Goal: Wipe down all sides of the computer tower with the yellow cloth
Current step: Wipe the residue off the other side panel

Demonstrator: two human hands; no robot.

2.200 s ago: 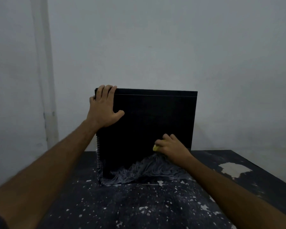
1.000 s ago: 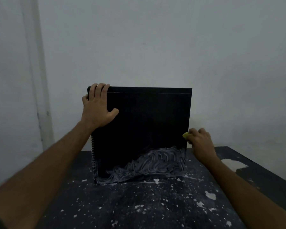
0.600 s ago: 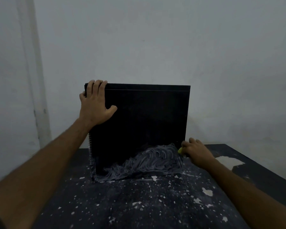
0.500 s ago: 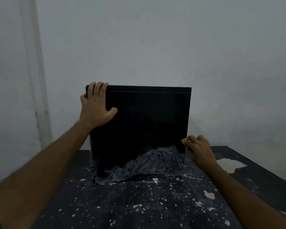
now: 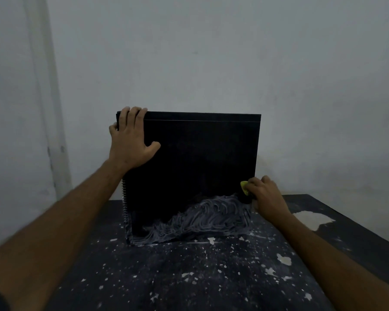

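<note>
The computer tower stands upright on the dark counter, close to the pale wall, with one big black side facing the camera. No brand, label or writing can be read on it; the side is plain black and the light is dim.

The left hand is at about 10 o'clock on that side, at the top left corner. Its palm lies flat on the black side. Its fingers are straight and reach up over the top edge, and the thumb sticks out to the right. The hand is not clenched; it rests on the tower. The left arm runs down to the bottom left of the view.

The right hand is at about 4 o'clock, at the tower's right edge, low down. Its fingers are curled around the yellow cloth, and only a small yellow bit peeks out on the left of the knuckles. The cloth seems to touch the edge of the tower, but it is too dark there to be sure. The right arm runs down to the bottom right.

Pale grey swirly smears cover the lower part of the black side, from 6 o'clock to just below the right hand. White specks and chips are scattered over the counter.
</note>
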